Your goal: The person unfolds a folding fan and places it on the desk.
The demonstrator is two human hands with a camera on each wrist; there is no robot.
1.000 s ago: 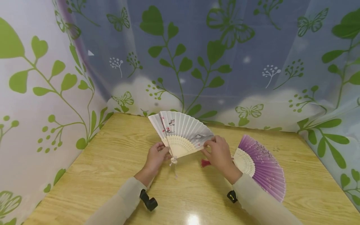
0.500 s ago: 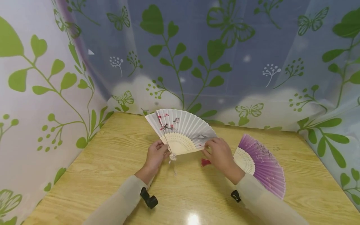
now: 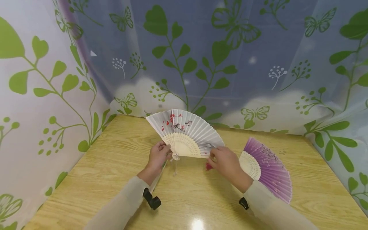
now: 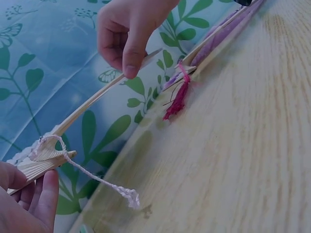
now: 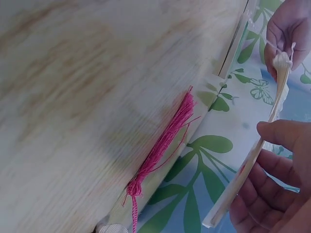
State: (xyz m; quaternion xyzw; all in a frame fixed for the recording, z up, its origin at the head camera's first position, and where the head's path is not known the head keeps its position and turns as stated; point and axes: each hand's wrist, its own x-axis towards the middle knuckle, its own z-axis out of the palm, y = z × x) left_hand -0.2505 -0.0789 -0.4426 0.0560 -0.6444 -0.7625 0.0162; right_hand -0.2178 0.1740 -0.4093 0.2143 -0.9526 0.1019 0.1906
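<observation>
White-and-grey pleated fan (image 3: 192,131), spread wide, held up off the counter (image 3: 195,195) near mid-scene; red blossom print on its left part, pale pierced ribs below. Left hand (image 3: 156,156): fingers curled, gripping the ribs at the left, close to the pivot. Right hand (image 3: 227,161): thumb and fingers pinching the outer rib at the right end. White cord (image 4: 99,178) hangs from the pivot. Second fan, purple (image 3: 271,171), lies spread on the counter to the right, just beside the right hand; crimson tassel (image 5: 163,138) at its left end. Leaf-and-butterfly curtain (image 3: 253,86) along the far side.
</observation>
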